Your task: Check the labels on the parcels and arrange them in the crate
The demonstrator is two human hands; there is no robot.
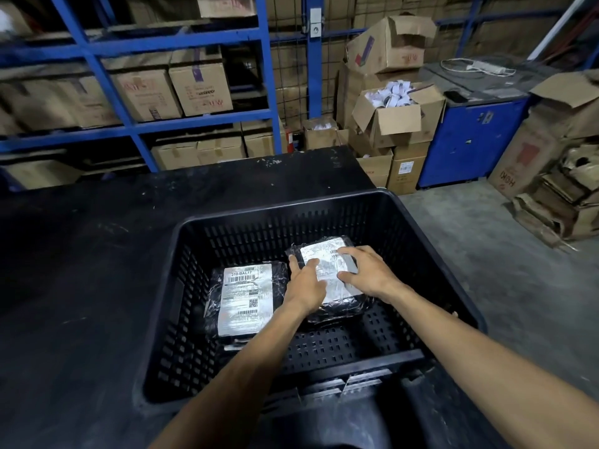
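Both hands lie flat, fingers spread: the left hand (306, 281) and right hand (366, 270) press on a black plastic-wrapped parcel with a white label (327, 306), apparently without gripping. It lies inside the black slotted plastic crate (431, 254), beside a second black labelled parcel (244, 299), on a dark table (81, 270).

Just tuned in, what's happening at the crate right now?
A person is reaching into the black crate with both bare hands. The left hand and right hand lie flat on the label of the right parcel, which sits on the crate floor. A second parcel lies beside it to the left, label up, reading 310-BAL17. The crate stands on a dark table.
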